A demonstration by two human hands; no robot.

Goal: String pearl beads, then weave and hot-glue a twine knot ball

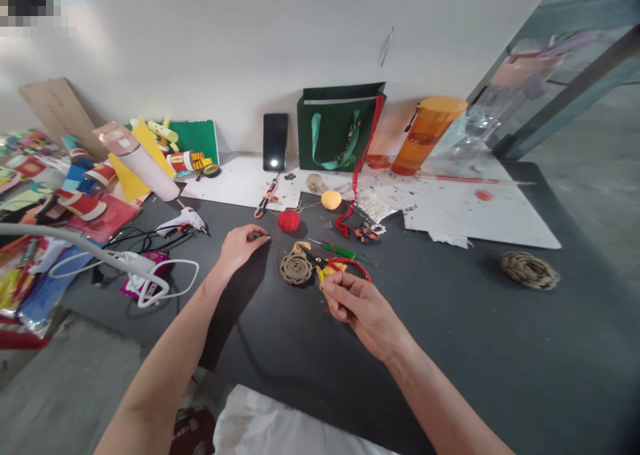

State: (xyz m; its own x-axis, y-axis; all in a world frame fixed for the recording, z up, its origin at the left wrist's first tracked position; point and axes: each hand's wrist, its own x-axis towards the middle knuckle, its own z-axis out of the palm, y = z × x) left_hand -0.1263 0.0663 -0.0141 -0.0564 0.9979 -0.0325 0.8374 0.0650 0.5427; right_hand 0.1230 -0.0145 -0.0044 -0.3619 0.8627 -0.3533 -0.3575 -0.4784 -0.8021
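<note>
- We see our right hand [353, 303] above the middle of the dark tabletop [450, 335], its thumb and fingertips pinched on a small yellow piece [322, 278]; its visible strip points away from us, slightly left.
- Our left hand [245, 243] is well apart from it, thumb and forefinger nearly meeting; we cannot tell whether anything is clamped between them.
- Between our hands lies a taupe coiled rosette [296, 269], round and flat, so we can give it no long axis.
- Just beyond our right fingertips we have scissors, their red handle [356, 263] toward the right and their dark blades [316, 259] pointing left and away from us.
- Behind these, the green-handled crochet hook [340, 249] lies slantwise, its metal shaft toward the far left.
- A red yarn ball [289, 221] sits beyond the rosette, and a yellow ball [331, 200] farther back.
</note>
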